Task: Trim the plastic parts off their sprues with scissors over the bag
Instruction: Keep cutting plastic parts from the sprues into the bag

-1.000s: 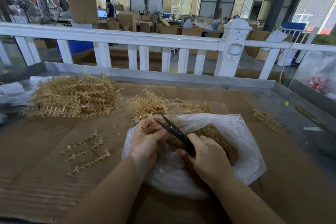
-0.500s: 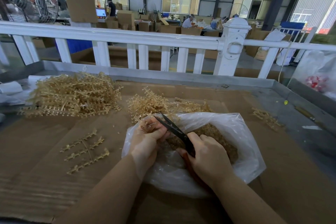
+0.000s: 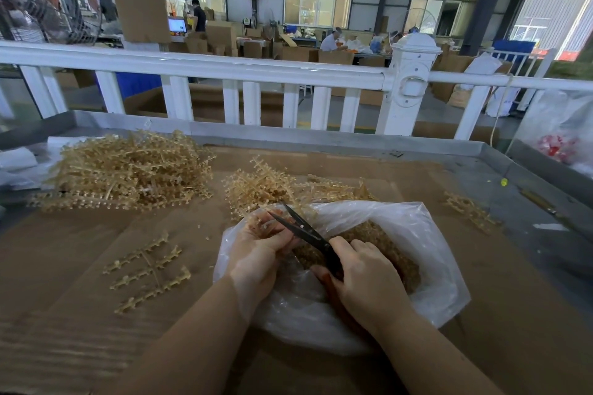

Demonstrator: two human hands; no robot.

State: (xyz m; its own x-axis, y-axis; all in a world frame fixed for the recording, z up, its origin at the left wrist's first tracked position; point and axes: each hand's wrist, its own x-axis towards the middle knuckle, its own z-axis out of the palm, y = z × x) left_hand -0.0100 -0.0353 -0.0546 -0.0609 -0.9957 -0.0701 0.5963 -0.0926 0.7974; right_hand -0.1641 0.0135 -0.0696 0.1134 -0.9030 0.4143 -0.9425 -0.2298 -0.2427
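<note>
Left hand (image 3: 256, 253) pinches the sprue (image 3: 261, 226), right hand (image 3: 362, 276) grips scissors (image 3: 305, 231) — we keep cuts over the bag (image 3: 426, 234).

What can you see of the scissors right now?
The scissors have dark, slim metal-looking blades, parted slightly at the tips, with a small pivot rivet showing. They slant from lower right up to upper left over the open bag. The right hand grips the handle end, which looks reddish but is mostly hidden. The tips reach the sprue held in the left hand.
</note>
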